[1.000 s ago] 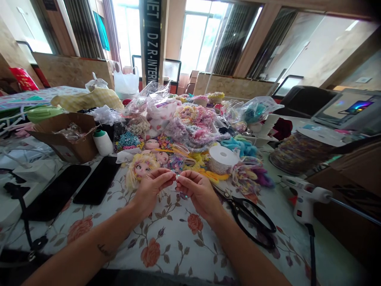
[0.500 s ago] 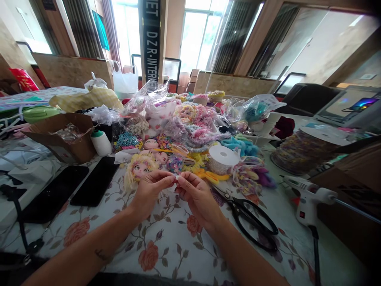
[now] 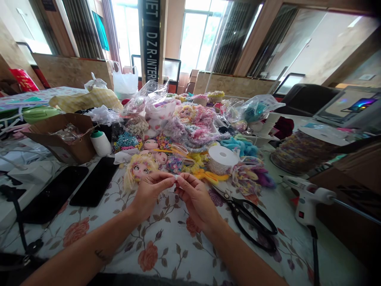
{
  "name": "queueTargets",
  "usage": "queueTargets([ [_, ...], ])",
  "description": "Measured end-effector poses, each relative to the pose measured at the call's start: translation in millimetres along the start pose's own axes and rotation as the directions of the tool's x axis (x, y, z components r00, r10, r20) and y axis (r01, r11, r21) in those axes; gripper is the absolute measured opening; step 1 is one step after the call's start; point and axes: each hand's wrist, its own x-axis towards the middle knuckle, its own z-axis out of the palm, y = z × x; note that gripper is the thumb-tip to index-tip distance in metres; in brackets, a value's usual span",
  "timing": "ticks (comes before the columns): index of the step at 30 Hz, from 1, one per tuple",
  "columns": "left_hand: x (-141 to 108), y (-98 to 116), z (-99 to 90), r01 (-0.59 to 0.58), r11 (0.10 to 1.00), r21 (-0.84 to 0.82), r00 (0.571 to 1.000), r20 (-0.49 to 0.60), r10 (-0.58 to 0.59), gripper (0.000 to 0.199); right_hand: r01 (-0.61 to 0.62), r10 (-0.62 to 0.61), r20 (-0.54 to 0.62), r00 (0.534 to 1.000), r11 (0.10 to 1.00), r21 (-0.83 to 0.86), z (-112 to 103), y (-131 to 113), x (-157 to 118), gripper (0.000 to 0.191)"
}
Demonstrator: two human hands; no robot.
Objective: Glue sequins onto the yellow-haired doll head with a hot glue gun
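My left hand (image 3: 153,190) and my right hand (image 3: 195,194) meet at the fingertips over the flowered tablecloth (image 3: 166,246). Both are closed in a pinch on one small whitish piece (image 3: 176,177), too small and too covered by the fingers to name. Just beyond my left hand lies a doll head (image 3: 140,169) with yellow hair and a beaded fringe. More doll faces (image 3: 160,157) lie behind it. Black-handled scissors (image 3: 253,224) rest to the right of my right hand, and yellow fuzzy strips (image 3: 211,175) lie just past it.
A white glue gun (image 3: 308,198) stands at the right near a large yarn spool (image 3: 306,149). A white reel (image 3: 223,159) sits before a heap of fluffy yarn (image 3: 193,123). On the left are two black phones (image 3: 95,182), a cardboard box (image 3: 59,139) and a thread cone (image 3: 101,143).
My hands stay almost in the same place, with only a slight shift of the fingertips on the small piece. Nothing else has visibly moved.
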Motion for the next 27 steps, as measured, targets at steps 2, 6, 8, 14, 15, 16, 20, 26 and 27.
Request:
queueTargets([
  [2, 0.0, -0.9, -0.1, 0.014, 1.0, -0.018, 1.0, -0.01, -0.014, 0.012, -0.004, 0.004, -0.012, 1.0, 1.0, 0.008, 0.4, 0.0, 0.4, 0.02],
  [6, -0.4, -2.7, -0.6, 0.056, 0.996, -0.062, 0.998, 0.009, -0.056, 0.012, 0.002, -0.002, -0.031, 1.0, 1.0, 0.014, 0.1, 1.2, 0.9, 0.02],
  [8, -0.5, -3.2, -0.7, 0.073, 0.995, -0.073, 0.997, 0.02, -0.072, 0.012, -0.002, 0.002, -0.039, 0.999, 1.0, 0.005, 0.5, 1.8, 0.3, 0.02],
  [14, 0.3, -4.1, -1.1, 0.097, 0.988, -0.121, 0.995, 0.038, -0.093, 0.011, 0.011, -0.013, -0.059, 0.998, 1.0, -0.029, 4.4, 2.6, -2.3, 0.023],
  [15, 0.5, -4.3, -1.3, 0.096, 0.988, -0.12, 0.995, 0.041, -0.091, 0.011, 0.017, -0.019, -0.064, 0.998, 0.999, -0.033, 5.0, 2.9, -2.5, 0.023],
  [16, 0.6, -4.6, -1.4, 0.092, 0.989, -0.117, 0.995, 0.042, -0.087, 0.011, 0.021, -0.024, -0.071, 0.997, 0.999, -0.037, 5.4, 3.3, -2.5, 0.023],
  [20, 0.6, -5.4, -1.4, 0.083, 0.99, -0.114, 0.996, 0.04, -0.079, 0.011, 0.022, -0.028, -0.099, 0.995, 0.998, -0.052, 6.0, 5.7, -2.5, 0.023],
  [26, 0.5, -6.4, -1.0, 0.085, 0.989, -0.119, 0.996, 0.045, -0.081, 0.012, 0.028, -0.036, -0.113, 0.993, 0.997, -0.074, 6.7, 7.0, -3.1, 0.023],
  [27, 0.6, -6.7, -1.0, 0.088, 0.989, -0.122, 0.995, 0.047, -0.083, 0.012, 0.031, -0.04, -0.118, 0.992, 0.996, -0.079, 7.1, 6.9, -3.4, 0.023],
])
